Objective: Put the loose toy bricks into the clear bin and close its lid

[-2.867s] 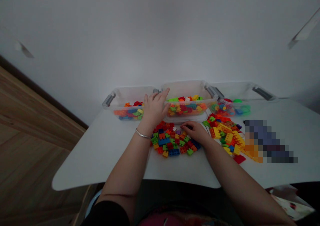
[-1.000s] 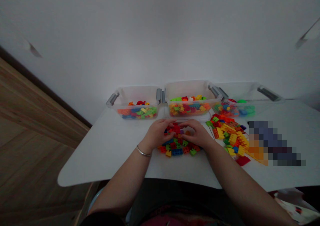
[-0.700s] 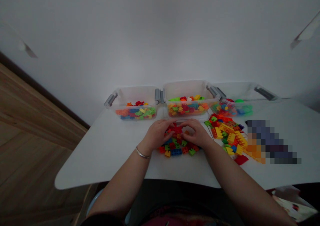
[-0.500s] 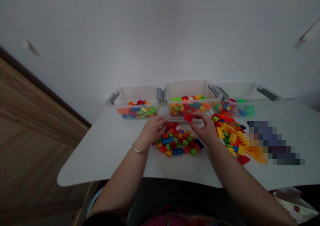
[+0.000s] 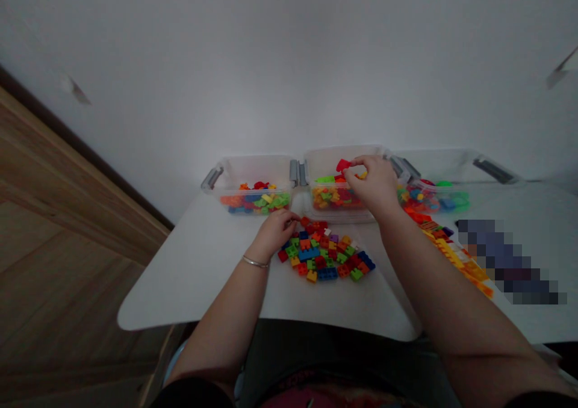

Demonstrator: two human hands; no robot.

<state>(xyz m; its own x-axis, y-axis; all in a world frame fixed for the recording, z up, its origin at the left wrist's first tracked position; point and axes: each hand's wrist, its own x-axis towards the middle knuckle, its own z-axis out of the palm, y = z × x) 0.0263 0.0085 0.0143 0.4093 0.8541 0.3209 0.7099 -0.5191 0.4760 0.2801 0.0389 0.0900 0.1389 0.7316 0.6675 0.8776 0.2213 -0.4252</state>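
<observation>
Pinched between the thumb and fingers of my right hand [image 5: 376,182] is a red toy brick [image 5: 343,165], held up over the middle clear plastic bin [image 5: 336,216]. Mixed bricks lie inside that bin. My left hand [image 5: 274,234] rests at the upper left edge of a loose pile of toy bricks [image 5: 321,256] on the white table. Its fingers are curled together beside an orange-red brick [image 5: 305,221]; whatever they may grip is hidden. The pile holds red, blue, green, orange and yellow bricks.
A left clear bin [image 5: 257,167] and a right clear bin [image 5: 451,161] stand beside the middle one, both with toy pieces. Yellow and orange pieces [image 5: 451,254] lie right of my right forearm, near a pixelated dark object [image 5: 506,260]. A wooden panel [image 5: 81,239] borders the left.
My right hand has moved up and away from me with the red brick, from above the pile to over the middle bin. My left hand stays by the pile. The view has shifted slightly.
</observation>
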